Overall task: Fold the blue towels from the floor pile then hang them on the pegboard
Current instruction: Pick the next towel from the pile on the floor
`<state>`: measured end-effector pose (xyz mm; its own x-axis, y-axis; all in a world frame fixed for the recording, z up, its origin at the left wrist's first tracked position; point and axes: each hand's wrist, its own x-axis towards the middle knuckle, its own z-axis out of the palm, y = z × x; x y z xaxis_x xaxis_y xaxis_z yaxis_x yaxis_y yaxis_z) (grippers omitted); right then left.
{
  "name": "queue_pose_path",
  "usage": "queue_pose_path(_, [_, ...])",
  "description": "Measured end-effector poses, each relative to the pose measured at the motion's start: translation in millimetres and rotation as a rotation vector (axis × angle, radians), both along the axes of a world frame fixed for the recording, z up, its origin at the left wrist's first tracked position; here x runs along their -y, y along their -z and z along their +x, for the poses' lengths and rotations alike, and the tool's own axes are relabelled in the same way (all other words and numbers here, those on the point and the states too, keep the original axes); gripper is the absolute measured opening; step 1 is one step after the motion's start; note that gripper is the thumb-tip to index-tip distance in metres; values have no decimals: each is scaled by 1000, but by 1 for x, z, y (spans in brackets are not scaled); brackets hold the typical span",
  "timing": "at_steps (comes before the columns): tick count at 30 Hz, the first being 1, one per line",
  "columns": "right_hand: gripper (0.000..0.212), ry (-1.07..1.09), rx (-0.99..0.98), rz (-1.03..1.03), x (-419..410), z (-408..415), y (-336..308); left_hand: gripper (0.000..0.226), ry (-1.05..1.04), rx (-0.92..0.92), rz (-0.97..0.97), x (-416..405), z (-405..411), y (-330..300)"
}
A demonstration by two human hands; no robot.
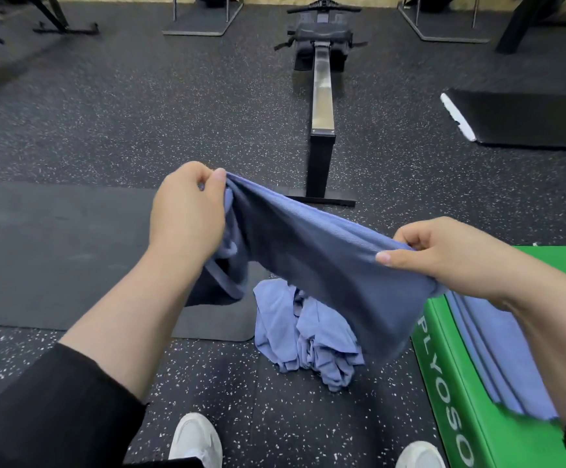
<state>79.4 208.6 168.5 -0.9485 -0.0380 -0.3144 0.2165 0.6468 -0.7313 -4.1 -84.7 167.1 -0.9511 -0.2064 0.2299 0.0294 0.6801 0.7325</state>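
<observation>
A blue towel (325, 265) hangs stretched in the air between both hands, sagging below them. My left hand (187, 211) pinches its upper left end, with loose folds dangling beneath. My right hand (443, 255) pinches the right end, thumb on top. Below the towel, a crumpled pile of blue towels (305, 336) lies on the speckled floor. Several flat blue towels (497, 359) lie stacked on the green plyo box (443, 383) at the right, partly under my right forearm. The pegboard is not in view.
A rowing machine (322, 106) stretches away straight ahead. A dark mat (55, 255) lies at the left, another black mat (528, 119) at the far right. Metal rack bases stand along the far wall. My white shoes (197, 440) are at the bottom.
</observation>
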Motion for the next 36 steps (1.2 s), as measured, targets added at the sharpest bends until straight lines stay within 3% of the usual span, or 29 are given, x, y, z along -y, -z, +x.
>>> queue_pose_path(5, [33,8,3,197,-19,5,-2,30,-8,9,30,11,-1,1])
queue_pose_path(10, [54,94,11,274,-26,5,2,31,15,0,89,14,-1,6])
queue_pose_path(15, [56,67,-84,139,-4,1,2,29,140,45,104,-5,6,7])
queue_pose_path(19, [13,104,1,-311,23,0,1,27,235,89,59,-28,16,9])
queue_pose_path(22, [18,114,39,-517,33,-2,-1,18,328,111,128,-39,23,10])
queue_pose_path(24, [20,85,-14,-488,39,-4,-1,13,479,147,179,-46,30,9])
queue_pose_path(26, [21,30,-57,-417,43,-4,-2,29,666,196,103,-51,38,5])
queue_pose_path(28, [18,-8,-85,-360,46,-4,-2,18,763,244,-19,-56,43,4])
queue_pose_path(29, [16,-19,-101,-333,47,-4,-2,10,763,259,-63,-57,44,5])
queue_pose_path(32, [7,3,-149,-258,44,-6,-1,18,648,257,-126,-55,38,9])
queue_pose_path(34, [31,54,-125,-226,40,-6,1,19,526,232,-98,-52,33,9])
queue_pose_path(36, [41,117,-104,-280,39,-5,0,20,467,248,-62,-48,29,10])
